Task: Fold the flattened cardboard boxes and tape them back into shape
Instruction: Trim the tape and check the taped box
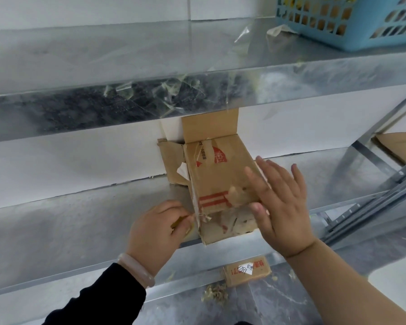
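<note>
A worn brown cardboard box [217, 174] with red print stands on the metal shelf [80, 221], its far flaps open against the white wall. Clear tape covers its near end, which juts over the shelf edge. My left hand [157, 228] pinches a crumpled strip of tape [198, 215] at the box's lower left corner. My right hand [279, 202] lies flat with fingers spread against the box's right side and near end. A long clear tape strip [227, 90] hangs from the shelf above down toward the box.
An upper metal shelf [150, 73] overhangs the box, with tape scraps stuck on its front edge. A blue plastic basket [352, 19] sits on it at top right. Flattened cardboard [399, 146] lies at right. A labelled cardboard box [246, 270] and debris lie on the floor below.
</note>
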A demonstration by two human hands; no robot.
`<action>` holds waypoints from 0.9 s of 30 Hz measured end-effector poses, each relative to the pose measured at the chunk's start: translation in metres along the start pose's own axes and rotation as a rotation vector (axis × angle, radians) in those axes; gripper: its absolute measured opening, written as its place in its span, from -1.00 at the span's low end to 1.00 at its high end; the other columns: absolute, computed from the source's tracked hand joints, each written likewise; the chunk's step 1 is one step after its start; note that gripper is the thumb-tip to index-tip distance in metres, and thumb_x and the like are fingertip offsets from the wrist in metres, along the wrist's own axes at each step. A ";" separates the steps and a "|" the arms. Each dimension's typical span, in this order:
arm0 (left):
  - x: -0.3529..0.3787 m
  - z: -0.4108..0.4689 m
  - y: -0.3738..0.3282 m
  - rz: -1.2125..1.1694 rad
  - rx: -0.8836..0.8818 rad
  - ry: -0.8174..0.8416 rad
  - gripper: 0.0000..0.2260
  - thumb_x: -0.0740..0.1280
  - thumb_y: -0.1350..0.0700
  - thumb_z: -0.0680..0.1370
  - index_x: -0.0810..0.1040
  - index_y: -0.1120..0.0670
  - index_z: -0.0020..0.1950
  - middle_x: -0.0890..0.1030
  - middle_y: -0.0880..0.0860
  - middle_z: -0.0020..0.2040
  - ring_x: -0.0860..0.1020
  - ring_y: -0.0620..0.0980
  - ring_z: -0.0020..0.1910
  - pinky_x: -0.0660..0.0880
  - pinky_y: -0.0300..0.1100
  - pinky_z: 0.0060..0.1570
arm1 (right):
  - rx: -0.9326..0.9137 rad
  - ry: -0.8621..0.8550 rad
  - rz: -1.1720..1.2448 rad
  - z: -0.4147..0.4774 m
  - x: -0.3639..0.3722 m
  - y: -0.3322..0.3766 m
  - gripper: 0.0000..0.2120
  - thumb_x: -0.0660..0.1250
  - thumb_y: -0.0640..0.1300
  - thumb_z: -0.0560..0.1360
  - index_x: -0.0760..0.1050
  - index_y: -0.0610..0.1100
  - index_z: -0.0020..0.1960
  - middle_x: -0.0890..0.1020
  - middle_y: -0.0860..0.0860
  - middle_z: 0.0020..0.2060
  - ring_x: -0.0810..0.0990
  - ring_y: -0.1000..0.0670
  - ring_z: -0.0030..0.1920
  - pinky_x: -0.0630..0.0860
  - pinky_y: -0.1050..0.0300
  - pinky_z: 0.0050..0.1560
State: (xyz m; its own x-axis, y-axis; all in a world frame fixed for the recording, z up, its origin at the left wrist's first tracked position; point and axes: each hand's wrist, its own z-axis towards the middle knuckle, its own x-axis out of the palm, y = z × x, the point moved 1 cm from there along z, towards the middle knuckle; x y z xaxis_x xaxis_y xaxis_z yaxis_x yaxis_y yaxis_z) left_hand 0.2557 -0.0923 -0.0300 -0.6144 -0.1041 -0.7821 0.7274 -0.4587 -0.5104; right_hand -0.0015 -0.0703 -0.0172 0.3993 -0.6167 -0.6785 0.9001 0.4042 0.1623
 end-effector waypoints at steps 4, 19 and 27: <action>0.002 -0.002 0.001 -0.016 -0.044 0.032 -0.71 0.19 -0.24 0.50 0.65 -0.16 -0.07 0.54 -0.34 -0.03 0.50 -0.33 -0.06 0.41 -0.46 -0.15 | 0.752 0.249 -0.012 -0.037 0.009 -0.065 -0.50 -0.05 0.09 0.66 0.20 -0.07 0.55 0.30 -0.06 0.50 0.20 -0.02 0.50 0.06 0.08 0.52; -0.001 -0.009 -0.009 0.010 -0.226 0.023 -0.91 0.45 -0.03 0.44 0.63 -0.13 -0.07 0.60 -0.26 -0.17 0.54 -0.23 -0.19 0.34 -0.50 -0.16 | 0.979 0.568 -0.157 -0.060 0.049 -0.128 -0.81 0.13 -0.17 0.62 0.50 -0.19 -0.03 0.55 -0.14 -0.11 0.51 -0.12 -0.18 0.44 0.04 -0.24; -0.007 -0.010 -0.013 -0.022 -0.110 0.058 -0.85 0.31 0.00 0.48 0.67 -0.02 -0.11 0.56 -0.29 -0.10 0.49 -0.29 -0.07 0.28 -0.62 -0.09 | 0.966 0.068 0.349 -0.048 -0.018 -0.018 -0.86 0.09 -0.06 0.63 0.37 0.13 0.10 0.51 0.08 -0.35 0.46 0.10 -0.39 0.38 0.08 -0.42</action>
State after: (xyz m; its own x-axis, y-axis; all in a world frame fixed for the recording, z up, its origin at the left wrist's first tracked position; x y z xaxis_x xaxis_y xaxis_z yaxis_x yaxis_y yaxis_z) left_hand 0.2534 -0.0765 -0.0216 -0.6138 -0.0423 -0.7884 0.7454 -0.3602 -0.5609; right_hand -0.0332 -0.0337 -0.0423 0.6815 -0.5176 -0.5174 0.5041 -0.1806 0.8446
